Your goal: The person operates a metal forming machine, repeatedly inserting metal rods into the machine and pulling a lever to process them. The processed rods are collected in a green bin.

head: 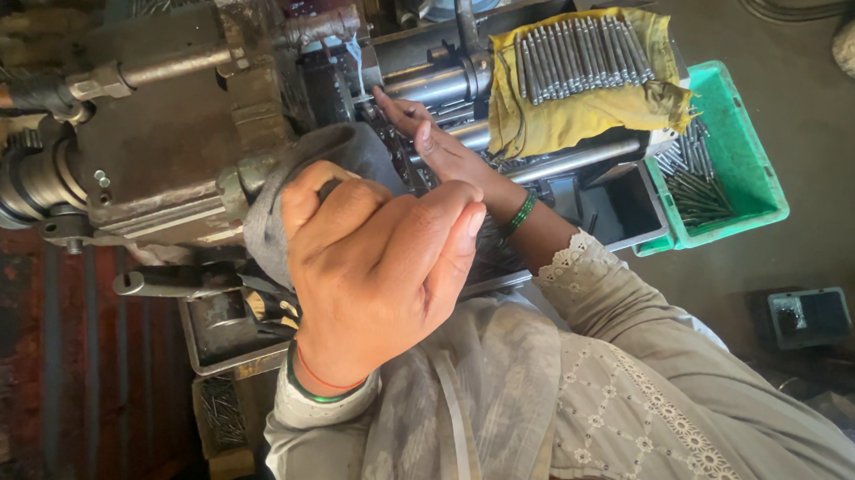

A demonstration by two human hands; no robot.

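Left hand (pixel 374 264) closed around a cloth-wrapped lever handle (pixel 317 172) on the grey machine (pixel 170 138). Right hand (pixel 436 139) reaches into the machine's centre, its fingers (pixel 388 102) pinching a thin metal rod (pixel 359 69). At right, more rods (pixel 580 54) lie on a yellow cloth (pixel 580 119); beyond, a green crate (pixel 743 158).

Machine body (pixel 170 138): dull, greasy cast metal; its guide bars (pixel 437 84) smoother, semi-bright steel. Rods (pixel 580 54) are matt grey metal on a creased, stained yellow cloth (pixel 579 114). Bin (pixel 743 163) is scuffed green plastic; lever wrap (pixel 311 158) grey woven cloth.
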